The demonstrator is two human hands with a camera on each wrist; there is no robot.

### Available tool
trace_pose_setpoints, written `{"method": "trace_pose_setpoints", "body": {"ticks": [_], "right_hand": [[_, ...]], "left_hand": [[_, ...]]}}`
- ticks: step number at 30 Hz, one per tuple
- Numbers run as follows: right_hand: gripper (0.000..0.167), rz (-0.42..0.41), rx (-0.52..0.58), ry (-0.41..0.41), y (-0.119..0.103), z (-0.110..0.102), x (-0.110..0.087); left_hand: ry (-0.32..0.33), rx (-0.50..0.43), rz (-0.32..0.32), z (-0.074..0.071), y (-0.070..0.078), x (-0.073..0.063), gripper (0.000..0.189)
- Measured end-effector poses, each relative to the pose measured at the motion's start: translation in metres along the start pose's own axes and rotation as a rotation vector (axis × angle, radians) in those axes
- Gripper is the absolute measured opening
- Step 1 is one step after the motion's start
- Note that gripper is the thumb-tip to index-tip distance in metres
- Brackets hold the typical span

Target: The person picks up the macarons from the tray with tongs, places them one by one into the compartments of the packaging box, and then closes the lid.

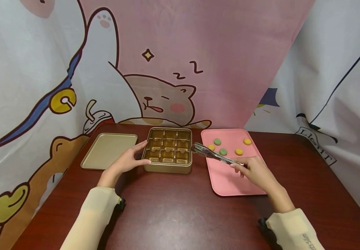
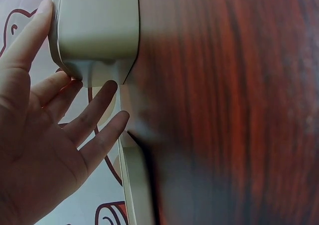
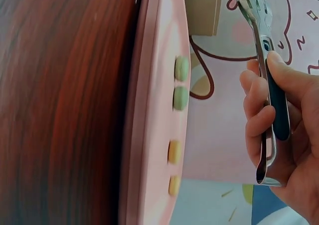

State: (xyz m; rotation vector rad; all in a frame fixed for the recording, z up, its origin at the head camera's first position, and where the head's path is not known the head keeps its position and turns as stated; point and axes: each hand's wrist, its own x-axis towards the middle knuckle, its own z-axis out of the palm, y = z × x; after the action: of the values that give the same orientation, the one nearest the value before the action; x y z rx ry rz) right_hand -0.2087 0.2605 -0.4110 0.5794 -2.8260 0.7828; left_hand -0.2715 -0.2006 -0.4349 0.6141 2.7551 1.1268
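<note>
Gold-coloured metal makes up the square tin [image 1: 167, 168], which stands near the middle of the table's [image 1: 161, 208] far edge, its insert divided into nine compartments, three by three. The left hand [image 1: 129, 159] touches it: the thumb rests at the tin's near left corner and the fingers reach along its left side, spread apart and fairly straight rather than clamped round it. Just beside it, by the table's far left corner, lies a shallow gold lid [image 1: 109, 151].

The right hand [image 1: 255, 171] is clamped on metal tongs [image 1: 217, 157] with dark grips, the fingers curled round one side and the thumb pressing on the other. The tongs are raised, their head between the tin's right edge and the pink tray's [image 1: 230, 182] left edge; their two arms lie close together, but I cannot tell whether the tips meet.

Five macarons rest in the tray's far half: two green macarons [image 1: 217, 141] toward the far left corner, and three yellow macarons [image 1: 238, 151], one by the left edge partly behind the tongs, the others toward the right edge. A cartoon-printed cloth [image 1: 230, 62] hangs beyond the table's far edge.
</note>
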Motion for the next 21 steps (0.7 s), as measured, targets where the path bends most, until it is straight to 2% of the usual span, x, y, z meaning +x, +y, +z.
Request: {"method": "trace_pose_setpoints", "body": {"ticks": [21], "right_hand": [[0.013,-0.017,0.063,-0.053,-0.018,0.024,0.014]], "left_hand": [[-0.004,-0.013,0.001,0.000,-0.002,0.000,0.088]]}}
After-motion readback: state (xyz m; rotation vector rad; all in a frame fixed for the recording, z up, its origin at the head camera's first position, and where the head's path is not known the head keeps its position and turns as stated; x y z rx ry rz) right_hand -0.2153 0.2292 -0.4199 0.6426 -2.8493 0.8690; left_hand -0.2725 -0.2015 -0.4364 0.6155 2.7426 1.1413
